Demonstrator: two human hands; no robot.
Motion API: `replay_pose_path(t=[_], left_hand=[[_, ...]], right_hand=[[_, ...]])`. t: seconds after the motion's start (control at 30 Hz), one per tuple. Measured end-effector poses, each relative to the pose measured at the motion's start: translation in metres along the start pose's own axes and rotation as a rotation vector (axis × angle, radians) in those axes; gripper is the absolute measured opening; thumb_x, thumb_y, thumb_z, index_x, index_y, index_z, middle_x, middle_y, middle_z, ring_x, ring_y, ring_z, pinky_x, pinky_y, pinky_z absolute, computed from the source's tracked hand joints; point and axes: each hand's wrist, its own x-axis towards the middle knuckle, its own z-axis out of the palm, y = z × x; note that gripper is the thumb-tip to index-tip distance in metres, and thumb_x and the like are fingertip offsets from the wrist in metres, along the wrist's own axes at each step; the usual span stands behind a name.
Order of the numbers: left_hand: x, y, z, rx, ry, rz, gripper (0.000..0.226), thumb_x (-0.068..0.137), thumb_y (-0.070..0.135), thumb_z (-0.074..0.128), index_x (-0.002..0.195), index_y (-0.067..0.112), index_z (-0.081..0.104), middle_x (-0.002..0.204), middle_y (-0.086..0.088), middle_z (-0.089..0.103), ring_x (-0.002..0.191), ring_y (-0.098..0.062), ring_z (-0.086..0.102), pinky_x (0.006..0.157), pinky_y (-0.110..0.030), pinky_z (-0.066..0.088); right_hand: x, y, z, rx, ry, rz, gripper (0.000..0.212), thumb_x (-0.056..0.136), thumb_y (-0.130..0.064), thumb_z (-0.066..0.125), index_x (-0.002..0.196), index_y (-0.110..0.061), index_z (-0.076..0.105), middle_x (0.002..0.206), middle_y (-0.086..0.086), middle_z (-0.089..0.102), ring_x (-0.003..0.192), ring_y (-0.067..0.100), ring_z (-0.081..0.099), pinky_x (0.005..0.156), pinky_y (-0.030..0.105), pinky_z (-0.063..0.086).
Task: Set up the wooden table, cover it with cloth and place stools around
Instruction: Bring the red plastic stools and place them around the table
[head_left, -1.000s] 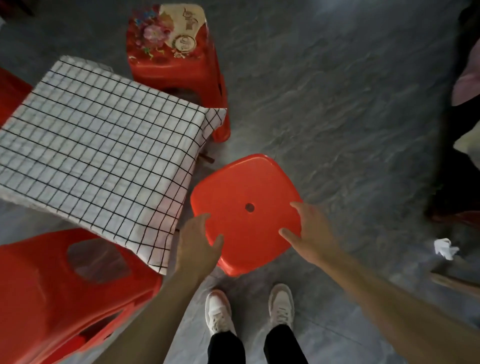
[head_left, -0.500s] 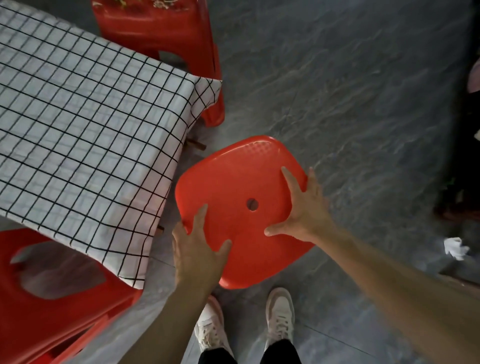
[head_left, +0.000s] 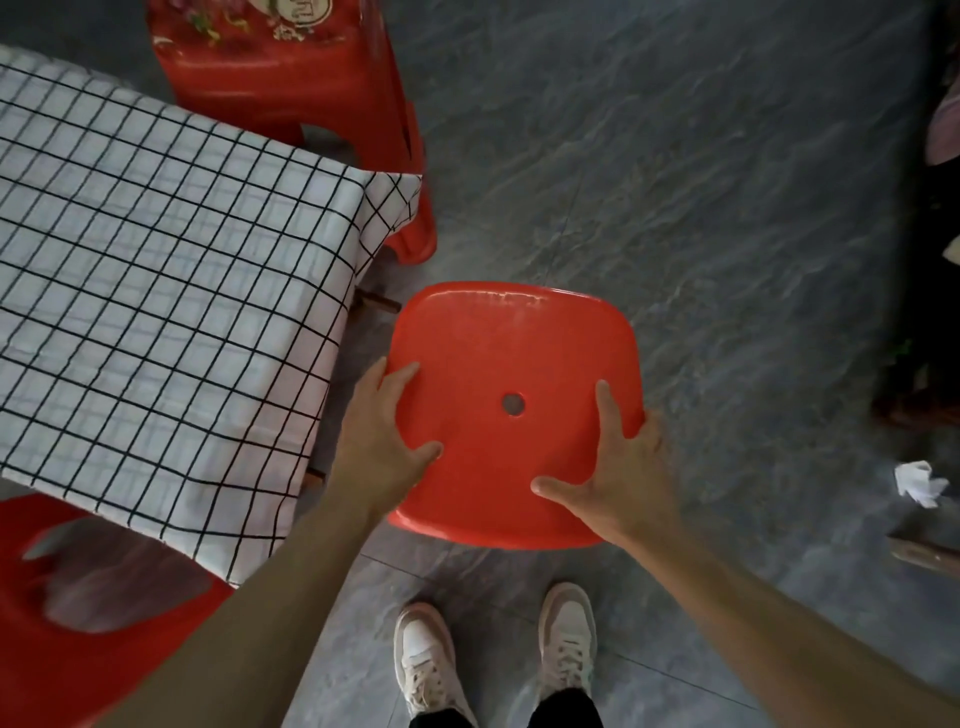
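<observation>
The stool (head_left: 511, 415) is grasped at both side edges by the left hand (head_left: 382, 441) and right hand (head_left: 621, 467), fingers (head_left: 605, 410) spread over the seat, so it can be squared beside the cloth-covered desk (head_left: 156, 270)

Table (head_left: 387, 302) hidden under cloth (head_left: 156, 291) (leg tips peek, seemingly wooden).

Three red plastic stools around a low table: one plain-seated (head_left: 511, 374), one with a floral top (head_left: 291, 78), one at lower left (head_left: 78, 649). One checked cloth (head_left: 156, 270), two hands, two white shoes, one crumpled tissue (head_left: 919, 483).
</observation>
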Motion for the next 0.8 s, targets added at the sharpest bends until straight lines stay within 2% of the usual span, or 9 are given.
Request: replay_pose_path(t=[0.1, 0.17, 0.27, 0.33, 0.43, 0.53, 0.7, 0.8], left_hand=[[-0.007, -0.002, 0.003, 0.044, 0.024, -0.039, 0.090, 0.067, 0.025, 0.084, 0.144, 0.029, 0.040, 0.152, -0.008, 0.030, 0.139, -0.023, 0.031, 0.115, -0.037, 0.027], [-0.020, -0.005, 0.005, 0.038, 0.022, -0.073, 0.096, 0.068, 0.033, 0.082, 0.149, 0.031, 0.031, 0.148, -0.006, 0.037, 0.134, -0.023, 0.037, 0.112, -0.041, 0.033], [-0.027, -0.002, 0.009, 0.018, 0.002, -0.141, 0.108, 0.066, 0.050, 0.078, 0.153, 0.033, 0.015, 0.148, -0.006, 0.035, 0.133, -0.023, 0.037, 0.110, -0.045, 0.036], [-0.019, 0.005, 0.011, 0.034, 0.024, -0.201, 0.119, 0.060, 0.057, 0.080, 0.153, 0.030, 0.009, 0.146, -0.008, 0.034, 0.131, -0.027, 0.036, 0.109, -0.048, 0.036], [-0.002, 0.012, 0.010, 0.068, -0.005, -0.291, 0.129, 0.050, 0.057, 0.086, 0.150, 0.029, 0.010, 0.142, -0.010, 0.035, 0.129, -0.029, 0.038, 0.106, -0.050, 0.038], [0.007, 0.007, 0.005, 0.113, -0.049, -0.233, 0.131, 0.049, 0.058, 0.086, 0.151, 0.028, 0.010, 0.140, -0.012, 0.037, 0.129, -0.029, 0.039, 0.105, -0.051, 0.039], [0.029, -0.010, -0.024, 0.140, -0.108, -0.096, 0.129, 0.048, 0.061, 0.085, 0.151, 0.027, 0.017, 0.137, -0.007, 0.045, 0.125, -0.025, 0.045, 0.103, -0.048, 0.043], [0.033, -0.016, -0.037, 0.181, -0.175, -0.044, 0.132, 0.050, 0.054, 0.089, 0.153, 0.027, 0.011, 0.146, -0.007, 0.034, 0.132, -0.025, 0.038, 0.108, -0.049, 0.039]], right_hand=[[0.006, 0.005, -0.009, 0.064, 0.016, -0.031, 0.127, 0.054, -0.065, 0.082, 0.149, -0.043, 0.001, 0.149, 0.021, 0.015, 0.139, 0.038, 0.026, 0.109, 0.056, 0.036], [0.014, 0.006, -0.019, 0.070, 0.008, -0.085, 0.129, 0.053, -0.060, 0.085, 0.150, -0.045, 0.001, 0.155, 0.021, 0.008, 0.144, 0.038, 0.017, 0.114, 0.056, 0.029], [0.031, 0.005, -0.030, 0.049, -0.071, -0.144, 0.138, 0.050, -0.050, 0.092, 0.151, -0.048, -0.002, 0.159, 0.018, -0.006, 0.148, 0.037, 0.006, 0.118, 0.052, 0.023], [0.038, 0.002, -0.031, 0.073, -0.115, -0.149, 0.140, 0.047, -0.043, 0.095, 0.150, -0.049, 0.000, 0.159, 0.014, -0.013, 0.148, 0.037, 0.007, 0.118, 0.052, 0.025], [0.039, -0.001, -0.031, 0.092, -0.111, -0.142, 0.139, 0.044, -0.039, 0.096, 0.150, -0.048, 0.006, 0.158, 0.013, -0.007, 0.145, 0.036, 0.018, 0.116, 0.051, 0.030], [0.032, -0.004, -0.029, 0.101, -0.072, -0.125, 0.136, 0.046, -0.042, 0.095, 0.152, -0.046, 0.009, 0.159, 0.011, -0.006, 0.144, 0.033, 0.024, 0.114, 0.045, 0.032], [0.022, -0.024, -0.006, 0.169, -0.013, -0.066, 0.136, 0.049, -0.046, 0.093, 0.152, -0.046, 0.005, 0.158, 0.015, -0.011, 0.147, 0.035, 0.013, 0.117, 0.043, 0.024], [0.015, -0.031, -0.001, 0.188, -0.008, -0.023, 0.137, 0.050, -0.045, 0.093, 0.150, -0.049, -0.001, 0.159, 0.013, -0.010, 0.146, 0.035, 0.016, 0.115, 0.046, 0.029]])
